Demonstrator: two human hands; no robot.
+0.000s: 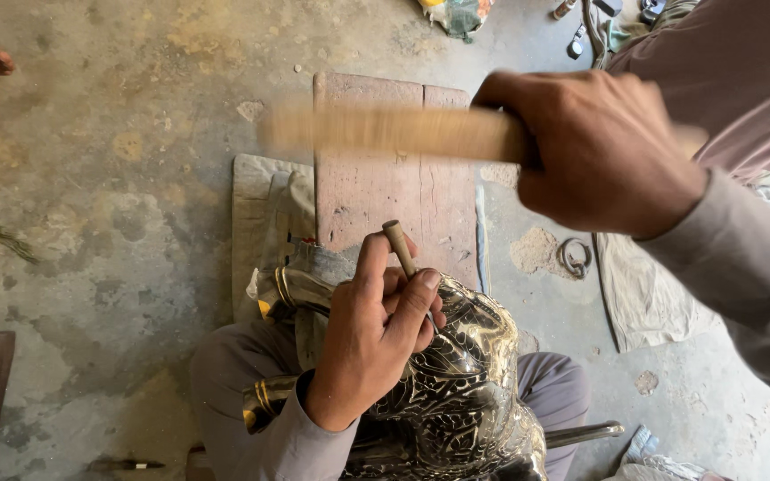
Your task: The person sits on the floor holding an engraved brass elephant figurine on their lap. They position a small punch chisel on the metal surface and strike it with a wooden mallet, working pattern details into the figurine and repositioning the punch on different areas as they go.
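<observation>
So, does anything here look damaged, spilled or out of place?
Nothing looks damaged. A small heap of sandy dirt lies loose on the concrete floor beside a metal ring, and the wooden stick in the right hand is only motion-blurred.

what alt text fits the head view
A left hand holds a small punch against a dark engraved metal vessel on the lap, while the right hand swings a blurred wooden stick above.

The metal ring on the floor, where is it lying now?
In the head view the metal ring lies right of centre on the concrete floor, beside a sandy patch, below the right hand.
</observation>
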